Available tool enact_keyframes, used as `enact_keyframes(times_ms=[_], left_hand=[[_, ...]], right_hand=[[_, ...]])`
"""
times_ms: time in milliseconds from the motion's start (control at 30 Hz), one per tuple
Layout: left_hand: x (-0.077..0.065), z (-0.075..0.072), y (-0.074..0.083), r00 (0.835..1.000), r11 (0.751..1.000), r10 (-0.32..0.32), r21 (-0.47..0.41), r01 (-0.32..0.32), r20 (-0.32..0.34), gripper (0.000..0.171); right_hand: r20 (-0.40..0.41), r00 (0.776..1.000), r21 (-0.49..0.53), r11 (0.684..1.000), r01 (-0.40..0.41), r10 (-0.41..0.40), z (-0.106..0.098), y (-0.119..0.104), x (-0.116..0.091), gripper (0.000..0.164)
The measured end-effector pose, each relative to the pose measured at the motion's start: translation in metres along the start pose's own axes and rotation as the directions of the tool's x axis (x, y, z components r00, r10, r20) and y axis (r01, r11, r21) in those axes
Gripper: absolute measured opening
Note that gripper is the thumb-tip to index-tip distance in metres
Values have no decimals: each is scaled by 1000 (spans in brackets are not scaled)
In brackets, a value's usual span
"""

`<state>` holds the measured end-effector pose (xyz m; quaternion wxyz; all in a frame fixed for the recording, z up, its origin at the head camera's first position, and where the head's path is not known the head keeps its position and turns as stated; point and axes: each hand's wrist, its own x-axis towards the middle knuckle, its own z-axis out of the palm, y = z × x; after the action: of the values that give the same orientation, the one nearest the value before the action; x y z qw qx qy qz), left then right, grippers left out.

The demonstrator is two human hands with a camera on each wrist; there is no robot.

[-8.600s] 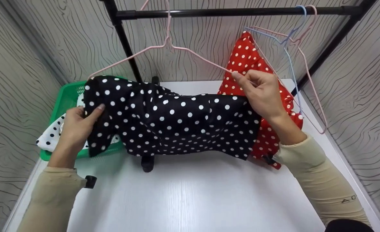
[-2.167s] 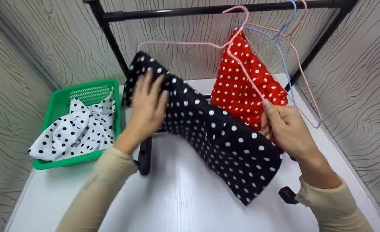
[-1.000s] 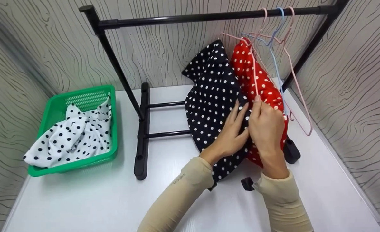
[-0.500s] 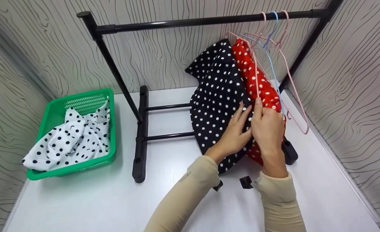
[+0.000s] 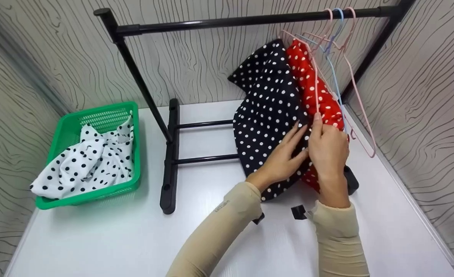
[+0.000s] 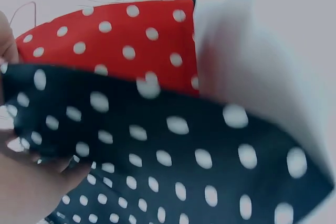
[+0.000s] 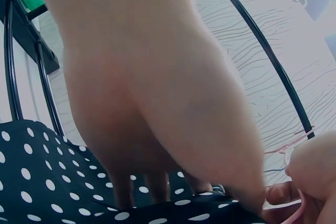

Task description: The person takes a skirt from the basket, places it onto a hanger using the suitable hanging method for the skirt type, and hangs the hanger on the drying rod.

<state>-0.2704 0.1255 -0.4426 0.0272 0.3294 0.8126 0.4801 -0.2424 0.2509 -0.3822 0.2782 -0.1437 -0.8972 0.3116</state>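
Note:
In the head view, a black cloth garment with white dots (image 5: 261,127) hangs from a pink hanger (image 5: 316,84) hooked over the rack's bar. My right hand (image 5: 329,152) grips the hanger's near arm, fingers curled and thumb on top. Beside it, my left hand (image 5: 284,159) rests on the garment near its right edge, fingers fairly straight and spread. Close behind hangs a red garment with white dots (image 5: 302,65), partly covered by the black one. The left wrist view shows the black cloth's edge (image 6: 173,124) in front of the red cloth (image 6: 126,40).
A blue hanger (image 5: 334,73) and another pink hanger (image 5: 356,80) hang to the right on the black rack (image 5: 219,23). On the white table (image 5: 107,238) at left stands a green basket (image 5: 136,154) with a white, black-dotted cloth (image 5: 92,161).
The hanger with the black garment has moved right and turned side-on beside the red one, its hook now on the bar. Over the last second the hands have barely moved.

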Motion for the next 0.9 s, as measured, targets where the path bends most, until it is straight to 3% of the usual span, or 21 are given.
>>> enact_keyframes(times_ms=[100,200,300,400,500,600,667,733,833,900], left_hand=[[-13,-21,-4,990,996,36,82,-47,134,63],[-35,-49,-11,960,978,81,167,-129,266,53],[-64,-79,-17,948,961,100,216,-170,301,38],[-96,-113,-22,973,957,77,257,-133,218,30],[-130,-153,-27,997,942,54,329,-68,51,26],[-160,-194,-35,991,912,26,409,32,-135,29],[-178,-221,-45,965,878,6,464,120,-262,38],[-194,-245,-59,920,841,-43,483,244,-390,51],[-213,-272,-82,822,786,-222,402,469,-525,76],[-221,-282,-97,753,747,-397,292,597,-524,88]], right_hand=[[50,998,-17,1000,-25,26,-6,2,0,69],[98,994,-14,999,-40,41,-12,5,-4,65],[151,987,-1,999,-48,47,-17,9,-11,58],[180,982,10,999,-53,50,-23,10,-18,51],[180,982,11,998,-59,56,-27,8,-24,47],[184,979,15,996,-91,87,-32,5,-28,45],[193,975,15,993,-118,113,-34,4,-30,45],[192,973,17,991,-132,126,-37,3,-31,45],[165,981,20,994,-110,105,-39,0,-34,44],[128,989,38,996,-81,75,-40,-4,-37,42]])
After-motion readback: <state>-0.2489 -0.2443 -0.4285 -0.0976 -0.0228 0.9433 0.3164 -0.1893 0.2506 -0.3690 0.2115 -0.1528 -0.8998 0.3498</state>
